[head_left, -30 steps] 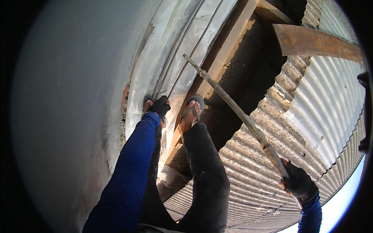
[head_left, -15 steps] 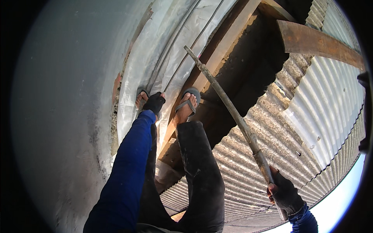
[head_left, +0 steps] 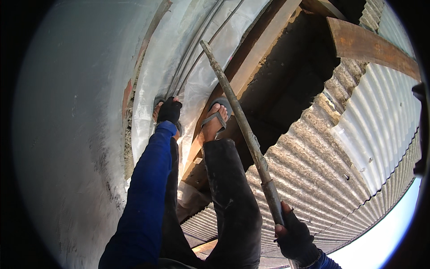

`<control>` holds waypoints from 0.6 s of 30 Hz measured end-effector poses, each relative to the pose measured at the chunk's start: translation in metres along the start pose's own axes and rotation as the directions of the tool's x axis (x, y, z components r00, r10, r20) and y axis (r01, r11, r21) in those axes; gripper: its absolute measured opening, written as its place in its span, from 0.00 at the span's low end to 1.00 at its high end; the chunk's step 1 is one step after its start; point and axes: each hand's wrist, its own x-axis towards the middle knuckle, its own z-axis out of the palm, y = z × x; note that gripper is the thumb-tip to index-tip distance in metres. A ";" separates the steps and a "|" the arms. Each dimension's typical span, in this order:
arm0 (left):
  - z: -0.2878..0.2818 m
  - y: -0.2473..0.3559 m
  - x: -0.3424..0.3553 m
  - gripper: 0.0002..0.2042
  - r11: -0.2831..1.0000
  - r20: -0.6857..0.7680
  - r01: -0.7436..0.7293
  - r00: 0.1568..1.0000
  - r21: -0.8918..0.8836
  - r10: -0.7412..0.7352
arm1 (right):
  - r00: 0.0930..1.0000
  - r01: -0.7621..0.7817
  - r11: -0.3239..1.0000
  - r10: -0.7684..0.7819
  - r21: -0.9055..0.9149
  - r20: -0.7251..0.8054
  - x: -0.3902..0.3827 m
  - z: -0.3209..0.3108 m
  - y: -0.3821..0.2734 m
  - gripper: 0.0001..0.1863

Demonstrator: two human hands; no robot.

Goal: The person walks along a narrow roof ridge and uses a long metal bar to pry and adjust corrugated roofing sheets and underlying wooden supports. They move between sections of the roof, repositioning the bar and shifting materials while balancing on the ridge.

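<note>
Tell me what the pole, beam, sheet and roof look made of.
Pole: probably metal; dull, crusted, slim and round with a stepped joint.
Beam: likely bare wood; brown, matte, straight-edged.
Sheet: apparently plastic film; glossy, translucent, wrinkled.
Roof: mostly rough, mottled, matte; possibly fibre cement.

left foot [head_left: 156, 112]: partly behind left hand [head_left: 169, 110], centre-left | pole [head_left: 248, 136]: lower end cut off, bottom edge (right sleeve [head_left: 324, 262] too)

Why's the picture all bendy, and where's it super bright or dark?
Head view: the fisheye lens bends the brownish corrugated sheets toward the rim; pale sky at lower right nearly washes out; the opening beside the long brown wooden beam is in deep shadow; the long grey pole looks fairly sharp.
</note>
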 end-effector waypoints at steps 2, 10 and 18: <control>0.005 -0.001 0.003 0.16 0.995 -0.041 0.053 0.998 0.085 -0.050 | 0.999 0.036 0.997 -0.033 0.065 -0.039 0.005 0.014 -0.008 0.33; 0.009 -0.033 0.021 0.14 0.995 0.023 -0.090 0.996 0.036 0.089 | 0.999 0.039 0.999 -0.039 0.018 -0.012 0.028 0.005 0.017 0.33; 0.010 -0.036 -0.011 0.10 0.979 0.302 -0.193 0.938 0.060 0.167 | 0.945 -0.270 0.963 0.261 0.021 0.196 0.012 -0.071 0.035 0.48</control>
